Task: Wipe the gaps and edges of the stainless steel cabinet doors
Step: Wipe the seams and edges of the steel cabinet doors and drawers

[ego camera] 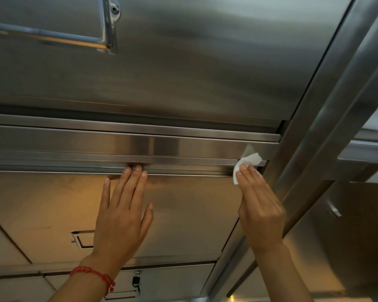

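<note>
A person's left hand (120,212) lay flat against the lower cabinet door (183,214), fingers (138,179) straight and slightly spread, their tips touching the horizontal rail (74,158) above it and holding nothing, a red cord bracelet (94,274) at the wrist; to the right, the right hand (260,205), fingers (247,177) straight and pressed together, pushed a folded white wipe (248,162) into the right end of the gap (183,170) between that rail and the door's top edge, just beside the upright frame post (314,118). The step in hand appeared to be the wiping of this horizontal seam at its corner; the next move would likely call for steady pressure and a sweep along the groove or down the door's right edge, with the wipe kept folded over the fingertips. Brushed stainless steel filled the view under warm light: an upper door (183,62) with a bar handle (52,38), a recessed pull (81,239) on the lower door, and a small padlock (136,281) below
</note>
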